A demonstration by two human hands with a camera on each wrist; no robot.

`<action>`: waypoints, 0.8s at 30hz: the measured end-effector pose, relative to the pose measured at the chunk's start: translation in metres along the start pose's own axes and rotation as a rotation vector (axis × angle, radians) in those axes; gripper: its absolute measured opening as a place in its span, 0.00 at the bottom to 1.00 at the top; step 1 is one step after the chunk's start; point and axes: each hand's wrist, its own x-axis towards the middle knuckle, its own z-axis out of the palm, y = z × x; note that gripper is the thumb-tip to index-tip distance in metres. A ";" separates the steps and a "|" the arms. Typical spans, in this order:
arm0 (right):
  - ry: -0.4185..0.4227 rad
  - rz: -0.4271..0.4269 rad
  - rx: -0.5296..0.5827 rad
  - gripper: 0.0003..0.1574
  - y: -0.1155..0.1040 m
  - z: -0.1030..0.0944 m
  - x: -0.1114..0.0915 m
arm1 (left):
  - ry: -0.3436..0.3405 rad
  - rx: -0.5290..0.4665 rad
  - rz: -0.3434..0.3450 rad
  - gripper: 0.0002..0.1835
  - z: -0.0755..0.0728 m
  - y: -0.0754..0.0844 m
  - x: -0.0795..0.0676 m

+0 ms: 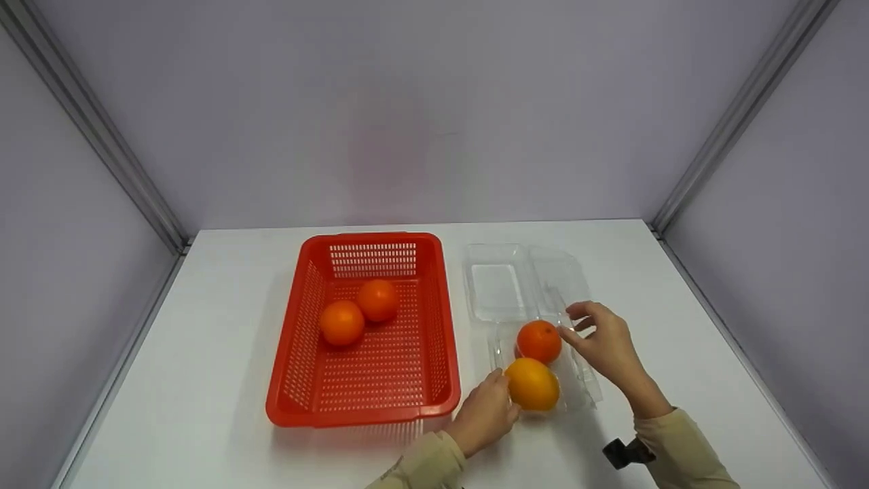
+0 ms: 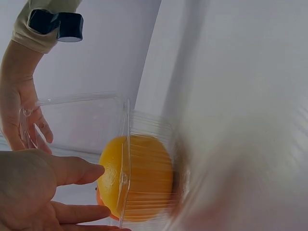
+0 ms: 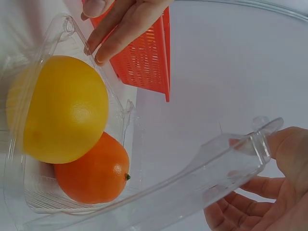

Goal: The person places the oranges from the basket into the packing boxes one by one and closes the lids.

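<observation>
A clear plastic clamshell box (image 3: 126, 110) holds two fruits side by side: a larger yellow-orange citrus fruit (image 1: 533, 384) at the near end and an orange (image 1: 540, 341) with a small green stem mark behind it. My left hand (image 1: 487, 413) is at the box's near left, its fairly straight fingers touching the rim beside the yellow fruit. On the other side, my right hand (image 1: 604, 345) holds the raised clear lid (image 3: 192, 185) by its edge, between thumb and fingers. The lid stands tilted up from the base.
Left of the box stands a red perforated basket (image 1: 448, 339) with two oranges (image 1: 342, 323) inside. Behind the box lies another clear clamshell box (image 1: 495, 292), opened flat. Pale walls (image 1: 434, 122) enclose the white table (image 1: 176, 380) at the back and sides.
</observation>
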 end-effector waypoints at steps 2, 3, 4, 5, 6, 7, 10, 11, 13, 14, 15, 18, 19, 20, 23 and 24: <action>-0.010 0.006 0.000 0.18 -0.001 0.002 0.000 | 0.015 0.004 0.003 0.22 0.002 0.000 0.000; -0.015 0.010 0.000 0.18 -0.002 0.003 0.000 | 0.021 0.002 0.002 0.23 0.002 0.000 -0.001; -0.020 0.014 -0.002 0.18 -0.003 0.004 0.000 | 0.026 -0.003 -0.001 0.24 0.003 0.000 -0.001; -0.024 0.017 -0.007 0.18 -0.003 0.006 0.000 | 0.030 -0.011 -0.002 0.24 0.004 0.000 -0.002; -0.031 0.020 -0.010 0.19 -0.004 0.007 0.000 | 0.031 -0.021 -0.007 0.25 0.004 0.000 -0.002; -0.036 0.021 -0.013 0.19 -0.005 0.008 0.000 | 0.031 -0.040 -0.014 0.26 0.005 0.000 -0.002; -0.049 0.018 -0.012 0.20 -0.007 0.013 -0.001 | 0.026 -0.109 -0.047 0.27 0.005 -0.001 -0.002; -0.051 0.016 -0.015 0.20 -0.007 0.014 -0.001 | 0.025 -0.133 -0.058 0.27 0.006 -0.002 -0.002; -0.054 0.014 -0.017 0.20 -0.009 0.018 -0.001 | 0.029 -0.185 -0.085 0.28 0.007 -0.004 -0.003; -0.054 0.014 -0.020 0.20 -0.010 0.020 -0.001 | 0.031 -0.209 -0.097 0.28 0.007 -0.005 -0.003; -0.053 0.013 -0.023 0.20 -0.010 0.022 -0.001 | 0.034 -0.235 -0.106 0.29 0.008 -0.006 -0.004; -0.047 0.001 -0.027 0.20 -0.011 0.030 -0.001 | 0.042 -0.298 -0.118 0.29 0.011 -0.010 -0.006; -0.046 -0.004 -0.028 0.21 -0.011 0.032 -0.001 | 0.038 -0.321 -0.123 0.29 0.012 -0.011 -0.007; -0.045 -0.009 -0.029 0.21 -0.011 0.035 -0.002 | 0.035 -0.342 -0.125 0.28 0.013 -0.013 -0.008; -0.038 -0.016 -0.043 0.22 -0.012 0.041 -0.003 | 0.032 -0.391 -0.131 0.26 0.014 -0.016 -0.009; -0.039 -0.017 -0.052 0.22 -0.012 0.043 -0.003 | 0.033 -0.408 -0.132 0.25 0.015 -0.017 -0.010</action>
